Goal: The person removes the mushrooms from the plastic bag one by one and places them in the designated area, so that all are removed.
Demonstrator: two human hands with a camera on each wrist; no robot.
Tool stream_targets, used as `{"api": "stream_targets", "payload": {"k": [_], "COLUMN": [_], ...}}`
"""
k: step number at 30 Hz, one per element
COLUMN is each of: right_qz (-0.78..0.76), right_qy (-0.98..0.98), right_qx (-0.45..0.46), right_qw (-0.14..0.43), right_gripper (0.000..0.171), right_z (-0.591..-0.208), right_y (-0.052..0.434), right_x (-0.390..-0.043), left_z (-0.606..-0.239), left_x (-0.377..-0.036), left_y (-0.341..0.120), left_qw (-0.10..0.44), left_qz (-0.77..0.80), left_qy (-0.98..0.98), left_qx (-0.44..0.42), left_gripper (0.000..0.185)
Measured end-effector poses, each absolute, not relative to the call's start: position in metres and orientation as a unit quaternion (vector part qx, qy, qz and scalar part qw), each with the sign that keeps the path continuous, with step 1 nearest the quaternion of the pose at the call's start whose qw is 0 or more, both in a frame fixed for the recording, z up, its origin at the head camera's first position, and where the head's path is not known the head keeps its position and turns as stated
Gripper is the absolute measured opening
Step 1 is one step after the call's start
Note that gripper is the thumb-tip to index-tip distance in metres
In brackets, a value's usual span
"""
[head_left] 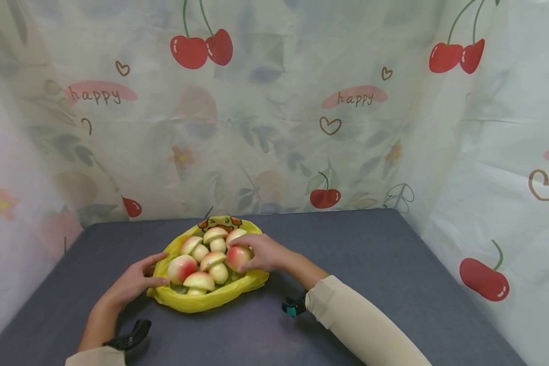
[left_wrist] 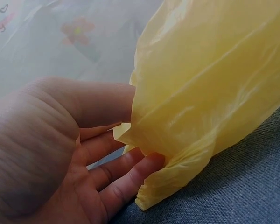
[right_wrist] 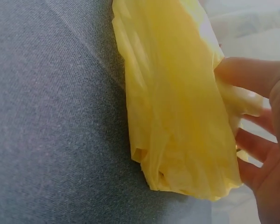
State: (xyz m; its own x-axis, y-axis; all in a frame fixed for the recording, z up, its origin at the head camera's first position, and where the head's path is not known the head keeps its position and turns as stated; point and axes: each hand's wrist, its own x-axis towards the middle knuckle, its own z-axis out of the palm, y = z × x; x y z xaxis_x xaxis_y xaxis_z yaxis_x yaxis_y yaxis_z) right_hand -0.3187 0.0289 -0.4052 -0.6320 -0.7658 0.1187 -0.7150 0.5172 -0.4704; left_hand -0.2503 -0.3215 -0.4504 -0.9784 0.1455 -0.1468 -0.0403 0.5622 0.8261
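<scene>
A yellow plastic bag (head_left: pixel 196 303) with its rim spread wide lies on the dark table. Several cream mushroom-shaped pieces (head_left: pixel 215 234) with red-blushed caps fill it. My left hand (head_left: pixel 130 282) holds the bag's left rim; in the left wrist view the thumb tip goes out of sight behind the yellow plastic, and fingers touch its crumpled edge. At the bag's right side, my right hand (head_left: pixel 267 252) grips a round-topped cream-and-red mushroom piece (head_left: pixel 238 258), thumb and fingers on either side of it. The bag's wall hides most of that piece in the right wrist view.
The dark grey tabletop (head_left: pixel 347 254) extends around the bag on both sides and in front. Behind it hangs a pale curtain (head_left: pixel 274 127) printed with cherries, hearts and flowers, which also encloses the sides. Black bands (head_left: pixel 130 338) sit on both wrists.
</scene>
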Motion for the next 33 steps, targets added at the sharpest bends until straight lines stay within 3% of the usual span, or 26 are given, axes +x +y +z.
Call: {"api": "stream_targets", "payload": {"k": [6,19,33], "right_qz": [-0.306,-0.340,-0.299], "right_qy": [0.859,0.832,0.884], "right_qx": [-0.410,-0.401,-0.311], "right_qw": [0.001,-0.178,-0.182], "right_gripper": [0.062,0.064,0.062], "right_z": [-0.403,-0.408,-0.425], "right_y": [0.035,0.050,0.074], "right_x": [-0.316,-0.329,-0.357], "left_z": [-0.450,-0.449,-0.450], "left_x": [-0.250,-0.249,-0.248], "left_y": [-0.321,-0.322,-0.321], "left_qw": [0.099,0.096,0.084], "left_qz": [0.469,0.468,0.460], "left_qy": [0.877,0.878,0.883], "left_qx": [0.030,0.035,0.038], "left_gripper": [0.087,0.086,0.085]}}
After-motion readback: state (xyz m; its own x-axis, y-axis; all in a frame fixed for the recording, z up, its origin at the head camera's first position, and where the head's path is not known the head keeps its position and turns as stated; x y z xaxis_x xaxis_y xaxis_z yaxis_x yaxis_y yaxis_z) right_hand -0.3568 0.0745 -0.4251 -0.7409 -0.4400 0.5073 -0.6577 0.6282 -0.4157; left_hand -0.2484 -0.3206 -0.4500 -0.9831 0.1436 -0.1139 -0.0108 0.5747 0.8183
